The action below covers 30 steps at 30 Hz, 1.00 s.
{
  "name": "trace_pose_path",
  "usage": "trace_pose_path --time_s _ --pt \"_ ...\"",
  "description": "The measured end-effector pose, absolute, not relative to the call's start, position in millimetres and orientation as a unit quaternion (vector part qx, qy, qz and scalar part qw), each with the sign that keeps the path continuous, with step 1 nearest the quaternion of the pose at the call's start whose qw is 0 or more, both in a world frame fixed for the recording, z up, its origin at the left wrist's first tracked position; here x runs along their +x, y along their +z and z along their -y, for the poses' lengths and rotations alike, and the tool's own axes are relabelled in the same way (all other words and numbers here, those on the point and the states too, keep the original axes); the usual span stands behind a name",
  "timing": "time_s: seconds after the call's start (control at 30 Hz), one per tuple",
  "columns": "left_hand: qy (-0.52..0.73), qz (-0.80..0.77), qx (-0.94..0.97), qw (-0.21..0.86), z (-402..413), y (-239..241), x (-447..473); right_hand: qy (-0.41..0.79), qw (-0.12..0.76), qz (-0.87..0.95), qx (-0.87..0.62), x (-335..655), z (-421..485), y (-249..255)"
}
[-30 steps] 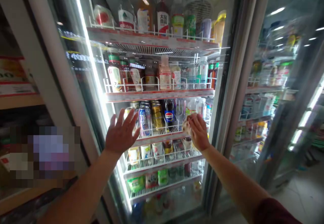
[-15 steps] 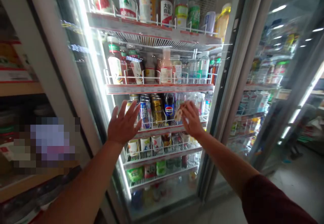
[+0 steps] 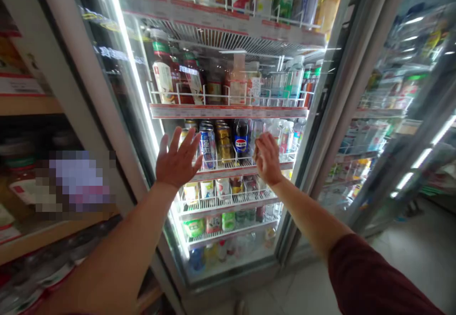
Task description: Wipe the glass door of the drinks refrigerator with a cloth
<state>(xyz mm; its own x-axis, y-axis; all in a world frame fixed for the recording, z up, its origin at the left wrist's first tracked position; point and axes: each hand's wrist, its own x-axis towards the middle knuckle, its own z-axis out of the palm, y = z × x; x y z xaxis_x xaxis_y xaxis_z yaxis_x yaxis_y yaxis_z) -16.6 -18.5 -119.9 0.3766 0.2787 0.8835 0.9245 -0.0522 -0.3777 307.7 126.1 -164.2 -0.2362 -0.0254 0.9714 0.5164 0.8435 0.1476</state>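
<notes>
Through my feed I see the right hand (image 3: 268, 159), fingers curled, apparently gripping a mostly hidden cloth (image 3: 255, 150) on its inner side, nearer the right edge of the upright glass door (image 3: 245, 263) than the wide-spread left hand (image 3: 178, 159).

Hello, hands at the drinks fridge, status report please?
Left hand spread open at the glass door. Right hand curled on what looks like a crumpled cloth, mostly hidden. Glass door between hands and drinks.
</notes>
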Motion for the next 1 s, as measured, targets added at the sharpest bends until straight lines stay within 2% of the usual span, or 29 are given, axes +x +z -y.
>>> trace_pose_path --time_s 0.1,0.17,0.2,0.3,0.37,0.43,0.53,0.57,0.63,0.73,0.8,0.87,1.0 --pt "-0.332 0.466 -0.657 0.491 16.6 -120.8 -17.6 -0.267 0.428 0.861 -0.059 310.5 -118.4 -194.6" --pt "-0.337 0.469 -0.659 0.482 16.2 -121.2 -18.0 -0.277 0.386 0.878 -0.061 325.0 -126.0 -191.1" --pt "-0.337 0.469 -0.658 0.482 16.3 -121.2 -18.1 -0.277 0.408 0.866 -0.085 333.3 -132.4 -182.9" --pt "-0.327 0.47 -0.655 0.493 18.1 -120.7 -17.5 -0.263 0.562 0.763 -0.178 346.8 -147.3 -159.1" --pt "-0.317 0.477 -0.654 0.493 19.3 -120.2 -17.0 -0.255 0.623 0.711 -0.204 341.6 -144.2 -165.0" --pt "-0.316 0.478 -0.653 0.495 19.6 -120.0 -17.1 -0.263 0.587 0.746 -0.171 331.3 -131.8 -190.0" --pt "-0.323 0.465 -0.651 0.505 18.5 -119.9 -18.2 -0.304 0.413 0.857 -0.053 327.6 -118.8 -226.2" --pt "-0.325 0.46 -0.65 0.51 18.2 -119.8 -18.5 -0.31 0.396 0.863 -0.046 332.2 -120.3 -229.2" --pt "-0.324 0.456 -0.647 0.519 17.9 -119.6 -18.7 -0.313 0.428 0.844 -0.08 347.8 -131.8 -219.4" --pt "-0.321 0.456 -0.646 0.522 18.3 -119.2 -17.9 -0.288 0.574 0.739 -0.204 369.7 -152.9 -195.2" --pt "-0.329 0.453 -0.65 0.514 18.4 -118.9 -17.4 -0.261 0.632 0.681 -0.262 372.9 -156.2 -201.5" --pt "-0.339 0.447 -0.652 0.51 18.0 -118.9 -17.6 -0.238 0.628 0.689 -0.272 367.8 -148.0 -231.8" --pt "-0.334 0.439 -0.649 0.524 16.3 -119.1 -19.3 -0.238 0.523 0.792 -0.204 362.9 -132.0 -291.7"
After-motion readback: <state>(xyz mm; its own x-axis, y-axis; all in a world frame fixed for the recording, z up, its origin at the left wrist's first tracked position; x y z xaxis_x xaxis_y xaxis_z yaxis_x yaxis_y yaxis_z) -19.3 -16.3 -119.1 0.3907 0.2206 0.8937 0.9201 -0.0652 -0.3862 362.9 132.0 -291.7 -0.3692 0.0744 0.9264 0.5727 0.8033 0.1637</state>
